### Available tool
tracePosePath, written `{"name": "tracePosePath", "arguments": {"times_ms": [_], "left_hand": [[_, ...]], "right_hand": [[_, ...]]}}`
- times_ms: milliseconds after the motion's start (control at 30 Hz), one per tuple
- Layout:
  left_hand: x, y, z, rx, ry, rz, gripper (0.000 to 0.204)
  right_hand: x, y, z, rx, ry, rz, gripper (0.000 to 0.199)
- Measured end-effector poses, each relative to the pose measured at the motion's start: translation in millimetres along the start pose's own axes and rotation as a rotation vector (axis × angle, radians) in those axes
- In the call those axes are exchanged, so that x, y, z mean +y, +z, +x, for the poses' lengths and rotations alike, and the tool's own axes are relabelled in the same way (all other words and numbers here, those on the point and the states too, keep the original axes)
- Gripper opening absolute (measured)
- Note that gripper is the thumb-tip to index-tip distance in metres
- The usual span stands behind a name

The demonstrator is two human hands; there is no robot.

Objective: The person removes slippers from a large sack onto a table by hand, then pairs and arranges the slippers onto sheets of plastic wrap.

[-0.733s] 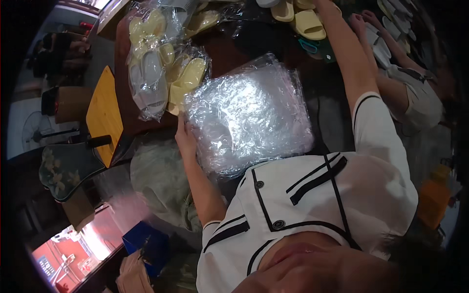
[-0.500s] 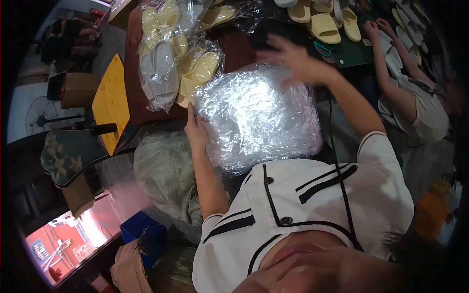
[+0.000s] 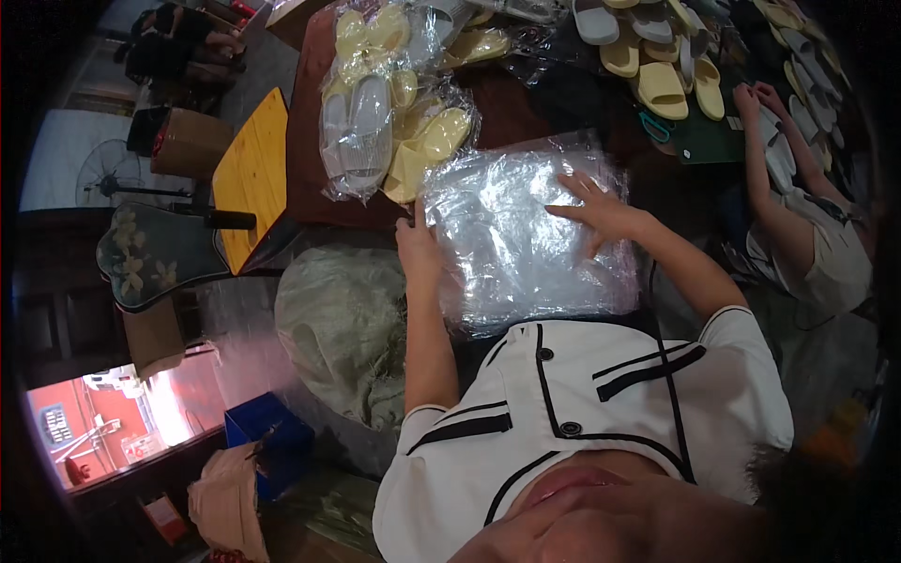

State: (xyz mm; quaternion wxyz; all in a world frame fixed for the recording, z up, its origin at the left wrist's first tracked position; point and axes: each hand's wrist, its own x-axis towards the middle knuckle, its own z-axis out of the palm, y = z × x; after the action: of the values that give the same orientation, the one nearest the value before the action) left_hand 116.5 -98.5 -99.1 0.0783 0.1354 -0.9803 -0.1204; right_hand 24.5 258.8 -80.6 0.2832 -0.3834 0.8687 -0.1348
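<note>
Reddish-brown counter point(image 3: 310, 141) ahead; right hand point(image 3: 601, 214) back from yellow open-toed slippers point(image 3: 662, 91), splayed, grip empty, atop square clear-plastic stack point(image 3: 507, 253) before person; left hand point(image 3: 421, 249) at its edge, grip can't tell. Both on stack now.

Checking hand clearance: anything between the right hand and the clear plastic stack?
Nothing visible: the right hand is spread over the clear plastic stack; the left hand is at its left edge.
</note>
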Motion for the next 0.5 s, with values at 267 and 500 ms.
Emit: {"name": "tracePosePath", "arguments": {"times_ms": [267,500], "left_hand": [[112,-19,-17,-0.105,0.431,0.107,0.064],[83,52,-39,-0.165,0.397,0.089,0.061]], "right_hand": [[16,9,-13,0.009,-0.006,0.024,0.118],[-5,-14,-15,-0.101,0.003,-0.119,0.101]]}}
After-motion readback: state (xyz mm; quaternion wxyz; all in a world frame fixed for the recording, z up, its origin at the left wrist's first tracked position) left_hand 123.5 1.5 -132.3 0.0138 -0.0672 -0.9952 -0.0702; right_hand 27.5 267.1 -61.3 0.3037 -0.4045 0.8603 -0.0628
